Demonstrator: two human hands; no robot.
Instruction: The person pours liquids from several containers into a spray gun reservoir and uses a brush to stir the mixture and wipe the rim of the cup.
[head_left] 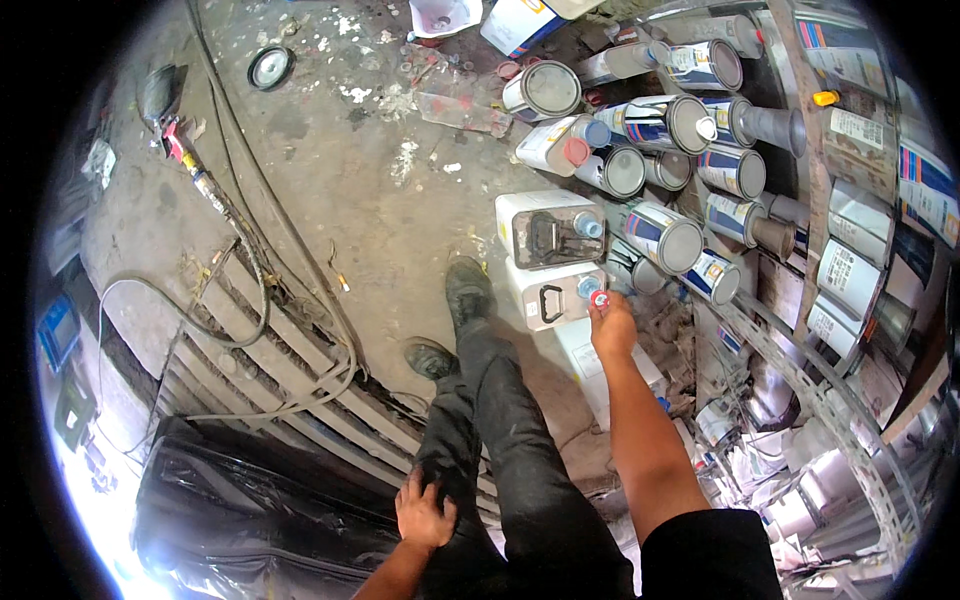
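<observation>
My right hand [613, 328] reaches forward and pinches a small round red object with a pale centre [599, 299], which looks like a cap. It is just beside the clear bluish cap [588, 288] on a rectangular canister with a black handle [535, 308]. Behind that stands a dirtier canister [508, 225], its top stained dark around the handle. A white canister [580, 345] is nearer to me, partly hidden by my right forearm. My left hand [425, 512] rests on my dark-trousered leg, fingers spread and holding nothing.
Several paint cans [664, 238] crowd the floor to the right, beside a shelf [815, 200] with more tins. Hoses [290, 235] trail across the floor at left, over a slatted metal grating [270, 340]. A loose round lid [270, 68] lies far left.
</observation>
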